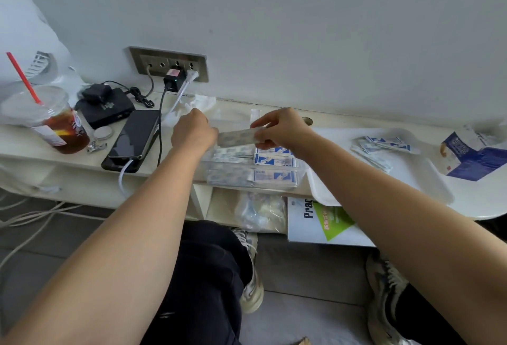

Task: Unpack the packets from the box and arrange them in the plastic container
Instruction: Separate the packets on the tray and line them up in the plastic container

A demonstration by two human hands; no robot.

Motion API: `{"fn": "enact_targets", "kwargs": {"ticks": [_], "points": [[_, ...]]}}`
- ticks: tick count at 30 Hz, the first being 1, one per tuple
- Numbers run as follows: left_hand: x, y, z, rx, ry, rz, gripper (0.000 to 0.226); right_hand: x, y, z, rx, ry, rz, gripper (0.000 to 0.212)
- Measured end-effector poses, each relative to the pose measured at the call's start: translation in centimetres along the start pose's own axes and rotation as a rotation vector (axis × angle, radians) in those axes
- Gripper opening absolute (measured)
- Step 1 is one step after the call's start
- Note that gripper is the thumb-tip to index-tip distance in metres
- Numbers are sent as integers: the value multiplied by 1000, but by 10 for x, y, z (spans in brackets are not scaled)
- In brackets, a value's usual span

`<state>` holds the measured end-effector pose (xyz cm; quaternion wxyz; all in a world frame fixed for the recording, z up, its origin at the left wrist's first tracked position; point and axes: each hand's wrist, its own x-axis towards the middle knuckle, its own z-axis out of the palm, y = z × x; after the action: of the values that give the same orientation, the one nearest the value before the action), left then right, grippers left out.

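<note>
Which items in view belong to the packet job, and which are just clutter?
Job: strip of packets, pinched by left hand and right hand; plastic container; loose packets on white tray; torn blue box.
Clutter: drink cup; phone; black box; nail clipper; tissue; booklet.

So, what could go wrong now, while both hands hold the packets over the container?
The plastic container sits at the desk's front edge; pressing the strip of packets in hard might push it off. The white tray seems to overhang the edge under the right forearm; a bump could spill its loose packets.
</note>
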<state>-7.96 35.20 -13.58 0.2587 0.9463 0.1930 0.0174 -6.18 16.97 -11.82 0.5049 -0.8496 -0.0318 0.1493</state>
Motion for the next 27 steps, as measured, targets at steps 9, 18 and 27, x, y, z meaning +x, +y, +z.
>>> {"fn": "enact_targets", "kwargs": {"ticks": [9,18,27], "points": [[2,-3,0,-4,2,17,30,12,6,49,-425,-32,15,18],[-5,8,-4,46,84,165,28,28,13,58,-696,26,-63,19],[-15,32,9,408,-175,356,24,38,17,55,-622,-30,43,24]]}}
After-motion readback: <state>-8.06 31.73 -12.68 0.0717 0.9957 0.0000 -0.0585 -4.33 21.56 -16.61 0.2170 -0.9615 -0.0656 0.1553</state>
